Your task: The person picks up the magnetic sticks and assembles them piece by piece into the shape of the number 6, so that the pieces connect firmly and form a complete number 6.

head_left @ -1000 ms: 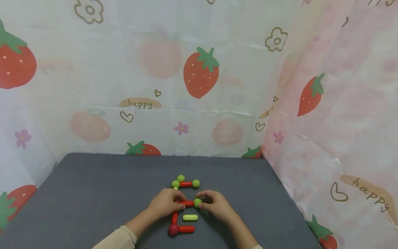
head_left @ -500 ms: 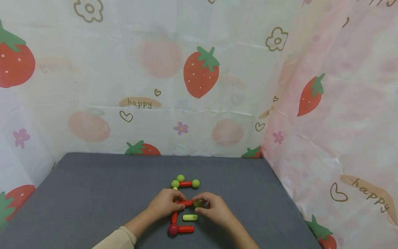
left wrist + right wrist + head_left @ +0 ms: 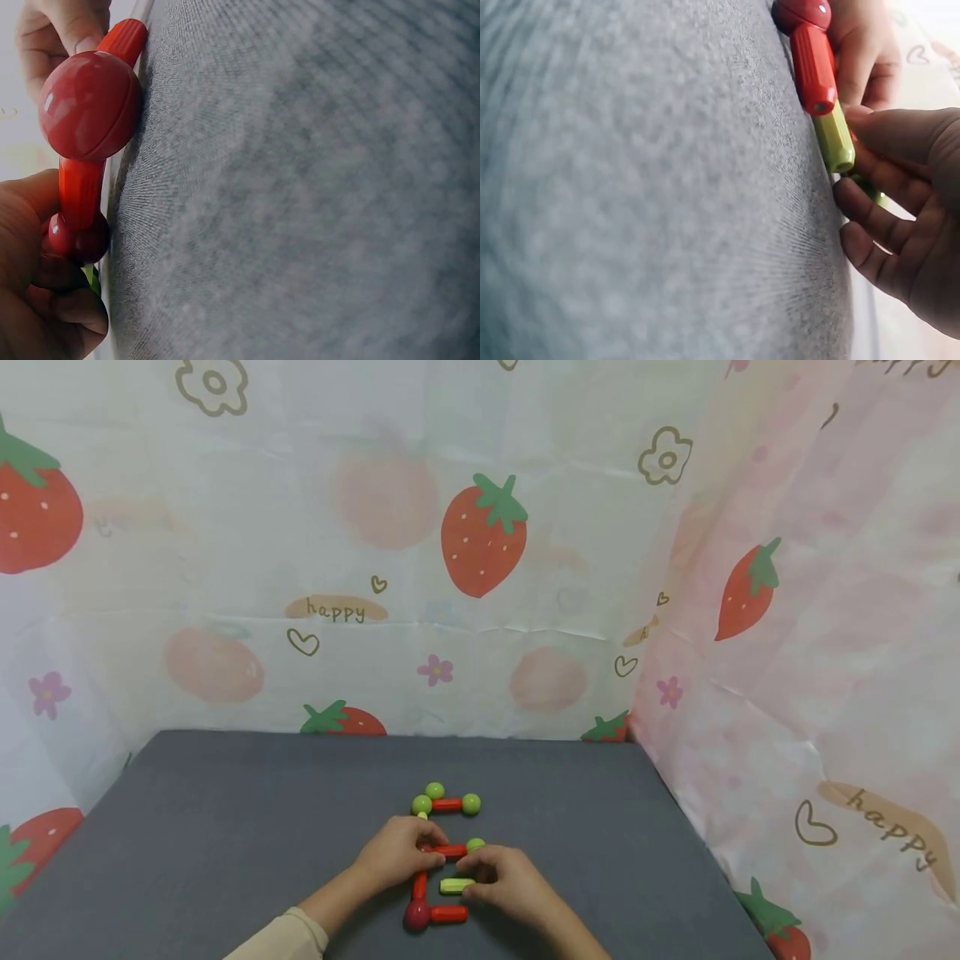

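Observation:
A toy figure of balls and rods lies on the dark grey cloth. My left hand (image 3: pixel 397 853) grips its middle joint, a dark red ball (image 3: pixel 79 238) mostly covered by the fingers. From there a red rod (image 3: pixel 453 851) runs right to a green ball (image 3: pixel 476 844), partly behind my right hand. Another red rod (image 3: pixel 79 191) leads nearer, to a larger red ball (image 3: pixel 417 915) with a red rod (image 3: pixel 450 913) on its right. Between the two right-pointing rods lies a loose yellow-green rod (image 3: pixel 455 887). My right hand (image 3: pixel 506 881) has its thumb at that rod's right end, fingers loosely bent.
At the figure's far end, a green ball (image 3: pixel 422 805) joins a red rod (image 3: pixel 447 806) ending in another green ball (image 3: pixel 471 804). One more green ball (image 3: pixel 435 791) sits just behind. A strawberry-print cloth (image 3: pixel 480 677) hangs behind the table (image 3: pixel 240 810) and along its right side.
My right hand has left the green ball on the middle rod and come nearer, to the loose yellow-green rod. My left hand stays on the middle joint.

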`<action>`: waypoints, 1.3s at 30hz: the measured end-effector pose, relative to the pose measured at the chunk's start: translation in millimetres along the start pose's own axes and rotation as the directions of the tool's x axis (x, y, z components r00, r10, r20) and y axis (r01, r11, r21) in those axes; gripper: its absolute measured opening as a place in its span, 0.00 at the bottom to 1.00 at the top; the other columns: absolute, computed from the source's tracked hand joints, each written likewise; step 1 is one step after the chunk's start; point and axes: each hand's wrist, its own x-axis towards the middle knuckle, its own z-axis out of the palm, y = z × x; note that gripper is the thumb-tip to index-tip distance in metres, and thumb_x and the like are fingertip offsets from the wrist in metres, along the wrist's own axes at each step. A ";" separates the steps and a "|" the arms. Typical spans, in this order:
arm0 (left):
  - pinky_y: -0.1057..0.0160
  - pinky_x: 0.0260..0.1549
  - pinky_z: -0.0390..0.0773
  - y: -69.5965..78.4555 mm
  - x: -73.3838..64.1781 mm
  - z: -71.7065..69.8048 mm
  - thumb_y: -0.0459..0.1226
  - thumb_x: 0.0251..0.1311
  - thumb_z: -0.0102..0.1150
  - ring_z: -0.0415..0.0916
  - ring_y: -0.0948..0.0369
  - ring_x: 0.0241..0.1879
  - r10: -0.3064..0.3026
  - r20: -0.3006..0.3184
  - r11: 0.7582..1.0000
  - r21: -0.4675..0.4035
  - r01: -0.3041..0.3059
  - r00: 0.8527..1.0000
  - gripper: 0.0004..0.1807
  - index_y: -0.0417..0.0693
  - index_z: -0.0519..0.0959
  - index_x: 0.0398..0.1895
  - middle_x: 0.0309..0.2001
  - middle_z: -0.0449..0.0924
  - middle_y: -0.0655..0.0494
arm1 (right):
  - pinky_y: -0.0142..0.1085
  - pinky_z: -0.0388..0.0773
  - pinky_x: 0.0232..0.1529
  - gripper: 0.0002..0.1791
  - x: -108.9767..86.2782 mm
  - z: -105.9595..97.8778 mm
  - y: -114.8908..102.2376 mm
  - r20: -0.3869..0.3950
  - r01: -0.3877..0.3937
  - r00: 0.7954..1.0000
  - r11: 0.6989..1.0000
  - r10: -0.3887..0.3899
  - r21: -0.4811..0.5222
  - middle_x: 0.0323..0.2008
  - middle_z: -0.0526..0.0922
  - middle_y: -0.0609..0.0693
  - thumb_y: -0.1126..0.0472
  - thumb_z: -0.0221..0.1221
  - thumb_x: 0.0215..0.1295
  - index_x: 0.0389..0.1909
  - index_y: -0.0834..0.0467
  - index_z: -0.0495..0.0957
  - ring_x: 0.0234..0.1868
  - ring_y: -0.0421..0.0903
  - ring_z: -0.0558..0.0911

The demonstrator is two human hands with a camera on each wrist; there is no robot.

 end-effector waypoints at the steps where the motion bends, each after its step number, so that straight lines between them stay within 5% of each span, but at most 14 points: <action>1: 0.67 0.27 0.72 -0.6 0.1 0.6 0.46 0.53 0.70 0.73 0.70 0.27 -0.002 0.000 1.000 0.001 0.002 1.000 0.07 0.63 0.86 0.36 0.31 0.82 0.71 | 0.30 0.74 0.32 0.15 -0.2 0.7 0.0 0.002 -0.007 1.000 1.000 0.007 0.000 0.36 0.84 0.41 0.58 0.71 0.53 0.43 0.48 0.85 0.32 0.35 0.78; 18: 0.67 0.27 0.72 -2.8 0.1 0.7 0.45 0.53 0.71 0.74 0.69 0.27 -0.011 -0.003 1.000 -0.010 0.011 1.000 0.07 0.63 0.86 0.35 0.31 0.83 0.70 | 0.27 0.74 0.32 0.13 3.5 10.9 2.1 -0.034 0.026 0.999 0.994 -0.029 -0.103 0.35 0.82 0.38 0.57 0.74 0.49 0.38 0.46 0.86 0.32 0.33 0.78; 28: 0.67 0.27 0.72 -2.6 -0.1 2.2 0.45 0.53 0.71 0.73 0.70 0.27 -0.004 -0.012 1.000 0.001 0.004 1.000 0.07 0.64 0.86 0.35 0.31 0.82 0.71 | 0.28 0.69 0.32 0.09 2.5 14.2 -0.3 -0.079 0.041 0.995 0.962 -0.064 -0.272 0.29 0.78 0.35 0.52 0.73 0.48 0.33 0.42 0.87 0.30 0.32 0.72; 39: 0.67 0.27 0.72 -1.5 0.8 3.1 0.45 0.52 0.71 0.72 0.70 0.27 -0.015 -0.021 1.000 0.006 0.015 1.000 0.07 0.63 0.86 0.35 0.31 0.82 0.70 | 0.28 0.69 0.32 0.08 -0.9 5.3 2.3 -0.127 0.007 0.992 0.990 -0.025 -0.144 0.30 0.79 0.38 0.52 0.73 0.49 0.32 0.43 0.87 0.30 0.35 0.74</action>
